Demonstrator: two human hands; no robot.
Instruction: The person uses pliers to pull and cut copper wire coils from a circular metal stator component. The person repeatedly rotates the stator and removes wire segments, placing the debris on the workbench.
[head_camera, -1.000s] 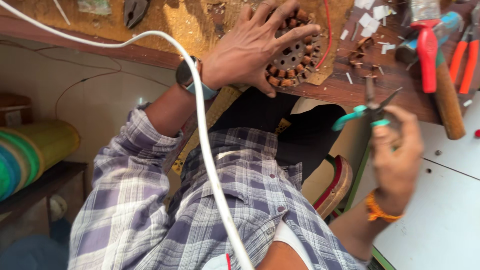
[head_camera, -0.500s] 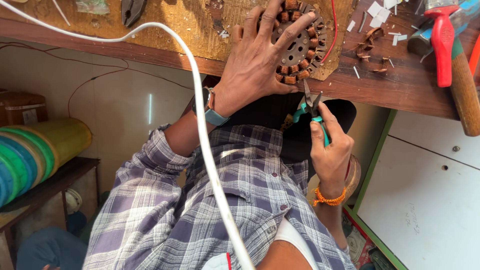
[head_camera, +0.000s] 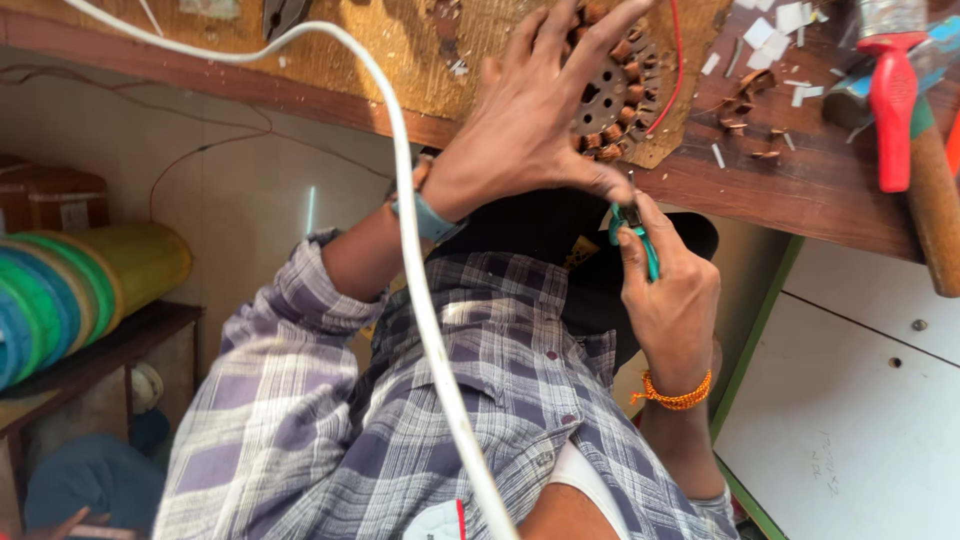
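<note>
At the far left, under the counter (head_camera: 800, 190), coloured rolls (head_camera: 70, 290) in blue, green and yellow lie on a low dark shelf (head_camera: 110, 350), with a brown box (head_camera: 50, 200) behind them against the wall. A white cable (head_camera: 420, 290) crosses the view from the top left corner, over the counter's near edge and down past a plaid shirt (head_camera: 400, 430). The counter is brown wood; a rough golden board (head_camera: 400, 50) lies on it along the near edge. The left hand (head_camera: 530, 120), with a teal band (head_camera: 430, 218) on its wrist, is spread over a round motor stator (head_camera: 610, 90) that rests on the board at the counter's near edge; the fingers (head_camera: 610, 25) are wide and pressed on the stator's face, the thumb at its lower rim. Copper-coloured windings ring the stator, and a red wire (head_camera: 678, 60) curves along its right side. Just below the counter's edge, the right hand (head_camera: 670, 300), an orange thread bracelet (head_camera: 675, 395) at the wrist, grips a pair of green-handled pliers (head_camera: 635, 230), fingers closed round the handles, the tip pointing up at the stator's lower rim; whether the tip touches it cannot be told. Further right, white paper scraps (head_camera: 780, 20) and copper bits (head_camera: 750, 85) lie scattered on the counter. A red-handled tool (head_camera: 893, 100) and a wooden handle (head_camera: 935, 210) lie near the right edge. A white cabinet (head_camera: 860, 410) with green trim stands below.
</note>
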